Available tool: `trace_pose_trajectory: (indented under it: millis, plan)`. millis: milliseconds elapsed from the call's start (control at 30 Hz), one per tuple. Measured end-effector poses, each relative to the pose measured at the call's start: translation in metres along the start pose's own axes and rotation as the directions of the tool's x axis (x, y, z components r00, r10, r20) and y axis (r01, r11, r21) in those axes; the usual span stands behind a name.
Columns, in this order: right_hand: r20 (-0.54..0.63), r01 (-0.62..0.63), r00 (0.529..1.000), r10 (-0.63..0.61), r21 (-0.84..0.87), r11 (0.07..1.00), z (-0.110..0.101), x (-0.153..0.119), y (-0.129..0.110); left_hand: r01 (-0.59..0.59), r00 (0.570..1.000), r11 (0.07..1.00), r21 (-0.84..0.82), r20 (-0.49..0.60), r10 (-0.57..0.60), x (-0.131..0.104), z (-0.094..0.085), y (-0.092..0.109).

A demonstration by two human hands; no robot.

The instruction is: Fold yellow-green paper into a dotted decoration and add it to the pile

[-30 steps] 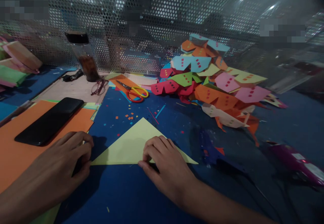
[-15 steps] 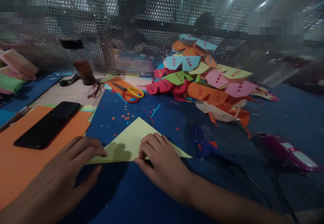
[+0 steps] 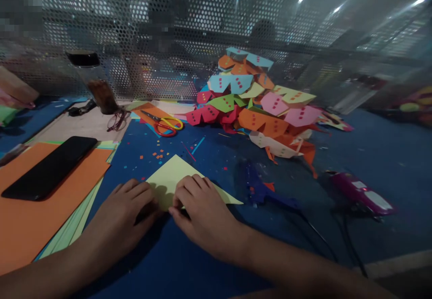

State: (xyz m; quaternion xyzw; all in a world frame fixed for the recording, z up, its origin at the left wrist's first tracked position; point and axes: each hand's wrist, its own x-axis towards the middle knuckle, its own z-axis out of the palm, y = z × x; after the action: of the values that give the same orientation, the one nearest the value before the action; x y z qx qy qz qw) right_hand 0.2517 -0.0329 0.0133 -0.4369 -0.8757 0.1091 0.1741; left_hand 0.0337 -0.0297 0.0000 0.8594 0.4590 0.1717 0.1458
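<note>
A pale yellow sheet of paper (image 3: 174, 169), folded into a triangle, lies on the blue table with its tip pointing away from me. My left hand (image 3: 130, 211) is closed at the left part of its near edge, thumb and fingers together there. Just beside it, my right hand (image 3: 200, 215) pinches the middle of the same edge with curled fingers. Both hands cover much of that edge. Right of the paper lies a blue glue gun (image 3: 266, 191) with a cord.
Scissors (image 3: 164, 124) and small paper scraps lie beyond the triangle. A black phone (image 3: 50, 168) rests on orange paper (image 3: 30, 227) at left, near a jar (image 3: 99, 89) and glasses (image 3: 116, 120). Folded paper shapes (image 3: 263, 114) are piled at the back; a purple device (image 3: 362, 193) is at right.
My left hand has moved right and closed on the paper's near edge, close to my right hand. The right hand keeps its pinch. The whole view has shifted slightly.
</note>
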Motion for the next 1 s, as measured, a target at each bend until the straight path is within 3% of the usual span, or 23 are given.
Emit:
trace_pose_trajectory:
  millis: [533, 733, 1000]
  plan:
    - [0.019, -0.021, 1.0, 0.022, -0.043, 0.999, -0.005, -0.005, 0.007, -0.002, 0.999, 1.0, 0.014, -0.038, 0.002, -0.002, 0.004, -0.004]
    - [0.08, -0.048, 0.995, 0.051, -0.042, 0.998, -0.01, -0.004, 0.006, -0.019, 0.997, 1.0, 0.013, -0.069, 0.02, -0.004, 0.006, -0.005]
    - [0.101, -0.081, 0.991, 0.085, -0.043, 0.996, -0.013, -0.004, 0.007, -0.001, 1.0, 1.0, 0.009, -0.021, 0.002, -0.004, 0.007, -0.009]
